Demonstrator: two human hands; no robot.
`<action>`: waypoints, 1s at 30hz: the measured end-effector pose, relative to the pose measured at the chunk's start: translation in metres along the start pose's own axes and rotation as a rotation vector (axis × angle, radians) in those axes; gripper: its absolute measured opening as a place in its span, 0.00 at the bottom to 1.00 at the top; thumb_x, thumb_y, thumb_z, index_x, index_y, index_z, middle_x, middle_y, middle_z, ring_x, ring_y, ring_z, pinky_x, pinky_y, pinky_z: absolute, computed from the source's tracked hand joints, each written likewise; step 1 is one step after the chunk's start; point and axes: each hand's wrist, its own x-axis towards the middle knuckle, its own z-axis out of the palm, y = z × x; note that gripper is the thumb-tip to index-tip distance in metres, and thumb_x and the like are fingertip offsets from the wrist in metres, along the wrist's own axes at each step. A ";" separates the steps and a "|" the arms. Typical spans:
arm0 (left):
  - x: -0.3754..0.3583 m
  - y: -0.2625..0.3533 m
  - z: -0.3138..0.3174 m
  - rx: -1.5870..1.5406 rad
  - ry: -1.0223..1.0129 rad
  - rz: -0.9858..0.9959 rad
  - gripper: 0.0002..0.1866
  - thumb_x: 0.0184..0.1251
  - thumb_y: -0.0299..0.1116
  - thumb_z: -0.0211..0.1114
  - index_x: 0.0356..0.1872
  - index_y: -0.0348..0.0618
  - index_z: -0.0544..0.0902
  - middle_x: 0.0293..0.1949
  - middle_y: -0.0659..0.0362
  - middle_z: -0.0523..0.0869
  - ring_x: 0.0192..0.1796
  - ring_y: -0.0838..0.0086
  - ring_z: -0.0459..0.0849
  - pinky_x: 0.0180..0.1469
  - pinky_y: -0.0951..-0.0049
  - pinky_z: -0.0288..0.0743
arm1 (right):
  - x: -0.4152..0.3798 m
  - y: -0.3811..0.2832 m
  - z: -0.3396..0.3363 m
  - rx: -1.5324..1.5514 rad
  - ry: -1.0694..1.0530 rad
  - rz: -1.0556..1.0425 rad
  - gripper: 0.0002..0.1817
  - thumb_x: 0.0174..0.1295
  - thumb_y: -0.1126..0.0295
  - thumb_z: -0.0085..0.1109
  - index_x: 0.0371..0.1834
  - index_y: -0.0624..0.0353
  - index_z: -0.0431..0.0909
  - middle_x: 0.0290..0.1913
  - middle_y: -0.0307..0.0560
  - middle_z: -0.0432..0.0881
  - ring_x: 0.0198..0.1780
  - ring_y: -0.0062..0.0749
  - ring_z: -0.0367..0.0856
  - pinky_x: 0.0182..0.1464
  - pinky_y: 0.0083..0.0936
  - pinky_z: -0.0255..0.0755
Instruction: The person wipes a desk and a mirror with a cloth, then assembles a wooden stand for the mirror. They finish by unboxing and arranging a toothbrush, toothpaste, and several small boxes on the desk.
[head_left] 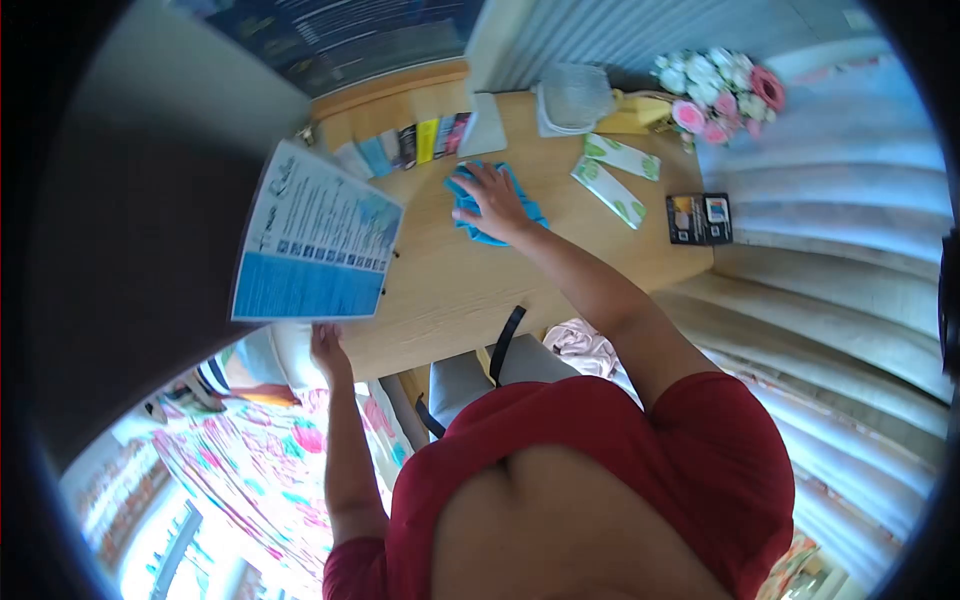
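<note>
A crumpled blue cloth (pixel 530 207) lies on the wooden desk top. My right hand (pixel 492 203) presses down on it, fingers spread across the fabric and gripping it. At the left end of the desk, my left hand (pixel 328 350) has its fingers curled up by the lower edge of a printed, laminated sign (pixel 315 240). Whether those fingers grip the sign or only rest beside it is hidden. The sign stands tilted, white above and blue below.
Several small coloured packets or booklets (pixel 427 140) line the desk's back edge. A clear-lidded container (pixel 575 98), pink and white flowers (pixel 715 95), leaf-print cards (pixel 608 193) and a black card box (pixel 700 219) are farther right. A grey chair (pixel 460 382) sits below the front edge.
</note>
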 end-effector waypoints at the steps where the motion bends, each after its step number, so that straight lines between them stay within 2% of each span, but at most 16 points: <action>1: -0.023 -0.008 -0.003 0.020 -0.009 -0.044 0.21 0.69 0.29 0.52 0.63 0.38 0.69 0.36 0.59 0.82 0.36 0.81 0.79 0.37 0.81 0.74 | -0.022 0.019 0.015 -0.023 -0.035 0.024 0.33 0.53 0.53 0.63 0.64 0.45 0.66 0.69 0.51 0.58 0.70 0.52 0.55 0.63 0.60 0.50; 4: -0.075 -0.009 0.009 0.109 -0.118 -0.132 0.24 0.70 0.31 0.53 0.66 0.45 0.66 0.35 0.62 0.83 0.33 0.84 0.79 0.32 0.83 0.74 | -0.066 0.025 0.035 -0.083 -0.068 0.007 0.35 0.56 0.54 0.60 0.68 0.42 0.60 0.71 0.51 0.55 0.72 0.51 0.51 0.67 0.56 0.48; 5: -0.085 0.000 0.025 0.137 -0.178 -0.139 0.23 0.70 0.31 0.53 0.66 0.46 0.67 0.36 0.62 0.83 0.33 0.83 0.80 0.32 0.83 0.75 | -0.084 0.028 0.030 -0.090 -0.059 0.038 0.35 0.56 0.54 0.60 0.68 0.42 0.60 0.71 0.51 0.55 0.72 0.51 0.51 0.67 0.56 0.48; 7: -0.092 0.031 0.055 0.201 -0.316 -0.085 0.22 0.69 0.30 0.53 0.64 0.46 0.70 0.36 0.60 0.84 0.33 0.80 0.82 0.32 0.81 0.76 | -0.121 0.034 0.019 -0.061 -0.103 -0.067 0.36 0.57 0.56 0.59 0.69 0.44 0.58 0.73 0.49 0.51 0.73 0.51 0.49 0.68 0.55 0.48; 10: -0.079 0.070 0.102 0.252 -0.488 0.054 0.23 0.71 0.32 0.52 0.66 0.46 0.67 0.37 0.59 0.82 0.35 0.80 0.80 0.35 0.79 0.76 | -0.189 0.064 -0.003 -0.054 -0.188 0.152 0.37 0.57 0.58 0.59 0.70 0.45 0.56 0.74 0.50 0.49 0.72 0.52 0.50 0.68 0.54 0.48; 13: -0.067 0.101 0.151 0.262 -0.584 0.185 0.22 0.70 0.29 0.52 0.65 0.46 0.67 0.39 0.58 0.82 0.36 0.79 0.81 0.35 0.79 0.76 | -0.247 0.114 -0.017 -0.088 -0.101 0.300 0.35 0.57 0.60 0.59 0.69 0.47 0.58 0.72 0.51 0.52 0.71 0.53 0.52 0.68 0.54 0.49; 15: -0.066 0.119 0.187 0.257 -0.614 0.224 0.22 0.70 0.28 0.52 0.65 0.46 0.68 0.39 0.58 0.82 0.36 0.79 0.81 0.36 0.78 0.76 | -0.274 0.148 -0.022 0.126 0.106 0.521 0.34 0.56 0.59 0.60 0.67 0.49 0.62 0.71 0.56 0.55 0.70 0.55 0.54 0.68 0.52 0.49; 16: -0.067 0.128 0.206 0.281 -0.672 0.265 0.23 0.69 0.28 0.54 0.65 0.45 0.68 0.40 0.57 0.83 0.37 0.78 0.81 0.37 0.78 0.76 | -0.279 0.159 -0.029 0.129 0.105 0.516 0.34 0.56 0.59 0.60 0.67 0.49 0.62 0.71 0.56 0.55 0.70 0.55 0.54 0.68 0.52 0.49; 19: -0.080 0.143 0.273 0.315 -0.757 0.344 0.23 0.67 0.26 0.55 0.64 0.46 0.69 0.41 0.57 0.83 0.38 0.76 0.82 0.39 0.75 0.77 | -0.267 0.163 -0.111 0.254 0.153 0.493 0.35 0.53 0.55 0.64 0.65 0.53 0.65 0.68 0.59 0.58 0.68 0.57 0.56 0.68 0.53 0.48; 21: -0.097 0.152 0.320 0.331 -0.802 0.388 0.23 0.66 0.25 0.55 0.63 0.47 0.70 0.42 0.57 0.82 0.40 0.74 0.82 0.41 0.73 0.77 | -0.256 0.182 -0.159 0.026 0.102 0.445 0.42 0.49 0.48 0.66 0.66 0.54 0.63 0.68 0.63 0.57 0.69 0.58 0.53 0.69 0.49 0.45; 23: -0.117 0.163 0.364 0.297 -0.890 0.393 0.24 0.64 0.25 0.56 0.63 0.47 0.70 0.44 0.57 0.82 0.42 0.73 0.82 0.42 0.74 0.77 | -0.249 0.227 -0.195 -0.085 0.284 0.600 0.53 0.42 0.41 0.67 0.70 0.53 0.56 0.69 0.65 0.53 0.70 0.59 0.50 0.70 0.52 0.40; 25: -0.140 0.172 0.407 0.244 -0.984 0.349 0.24 0.63 0.26 0.58 0.62 0.47 0.71 0.44 0.56 0.82 0.42 0.71 0.82 0.43 0.73 0.77 | -0.241 0.257 -0.225 -0.283 0.220 0.840 0.63 0.33 0.39 0.72 0.72 0.50 0.48 0.67 0.74 0.52 0.68 0.64 0.50 0.65 0.62 0.44; 26: -0.150 0.172 0.427 0.206 -1.021 0.382 0.25 0.62 0.26 0.60 0.62 0.47 0.71 0.45 0.56 0.81 0.42 0.70 0.82 0.43 0.72 0.77 | -0.239 0.271 -0.226 -0.270 0.214 0.817 0.63 0.33 0.39 0.72 0.72 0.50 0.48 0.67 0.74 0.52 0.68 0.64 0.50 0.65 0.62 0.44; 28: -0.169 0.175 0.456 0.181 -1.067 0.445 0.27 0.61 0.27 0.61 0.63 0.48 0.70 0.48 0.57 0.80 0.43 0.70 0.81 0.44 0.71 0.76 | -0.235 0.297 -0.220 -0.246 -0.014 1.092 0.69 0.27 0.39 0.74 0.73 0.48 0.41 0.67 0.76 0.47 0.68 0.66 0.48 0.63 0.65 0.45; 29: -0.176 0.179 0.466 0.192 -1.079 0.479 0.28 0.60 0.26 0.62 0.64 0.49 0.69 0.50 0.57 0.80 0.44 0.71 0.81 0.45 0.73 0.76 | -0.239 0.311 -0.211 -0.229 0.015 1.102 0.71 0.28 0.42 0.76 0.74 0.47 0.36 0.67 0.75 0.47 0.67 0.67 0.51 0.63 0.62 0.48; 30: -0.183 0.186 0.473 0.200 -1.034 0.471 0.28 0.60 0.26 0.62 0.64 0.49 0.69 0.50 0.57 0.80 0.44 0.71 0.81 0.45 0.73 0.76 | -0.238 0.312 -0.216 -0.217 0.003 1.060 0.71 0.28 0.42 0.76 0.74 0.47 0.36 0.67 0.75 0.47 0.67 0.67 0.51 0.63 0.62 0.48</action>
